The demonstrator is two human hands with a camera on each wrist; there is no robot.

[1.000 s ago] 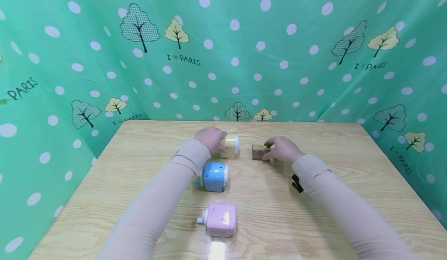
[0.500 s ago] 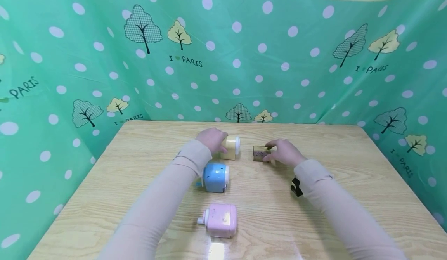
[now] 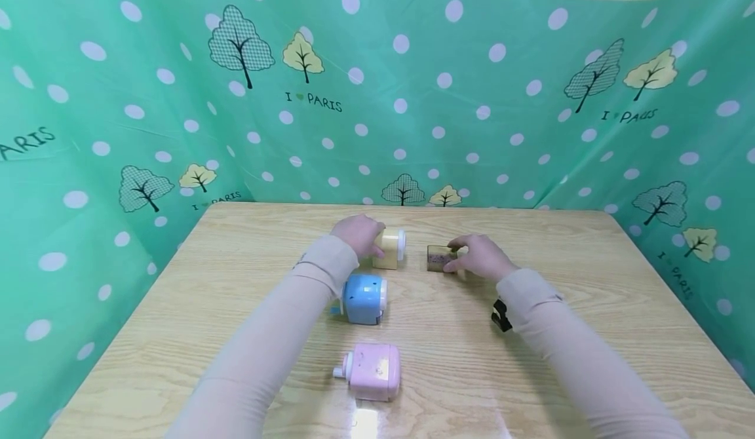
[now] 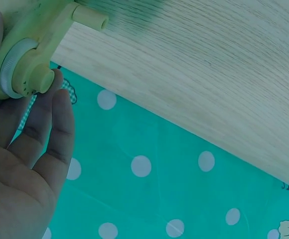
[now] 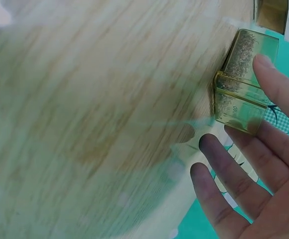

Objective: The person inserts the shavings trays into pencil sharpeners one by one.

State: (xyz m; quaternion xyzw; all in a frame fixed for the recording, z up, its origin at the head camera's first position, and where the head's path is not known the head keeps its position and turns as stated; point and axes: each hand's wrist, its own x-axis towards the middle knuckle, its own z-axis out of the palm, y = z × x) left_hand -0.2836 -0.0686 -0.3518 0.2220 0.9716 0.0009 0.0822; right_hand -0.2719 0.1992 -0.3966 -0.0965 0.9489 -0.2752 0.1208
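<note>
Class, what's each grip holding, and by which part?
Left grip: yellow sharpener, by its body near the crank. Right grip: clear shavings box, by opposite sides.

- So your left hand point(image 4: 15, 174) has the yellowish sharpener point(image 4: 32, 22) up in the top left corner, thumb cut off by the edge
- Fingertips sit by the round knob point(image 4: 42, 79), whitish ring point(image 4: 9, 69) behind it
- Crank handle point(image 4: 89, 17) sticks out over your wood-grain table point(image 4: 184, 59)
- Below that you've got green polka-dot cloth point(image 4: 159, 134)

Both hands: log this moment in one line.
left hand: grips yellow plastic crank sharpener | right hand: pinches translucent amber rectangular plastic shavings box | blue plastic sharpener, pink plastic sharpener: on wooden table
</note>
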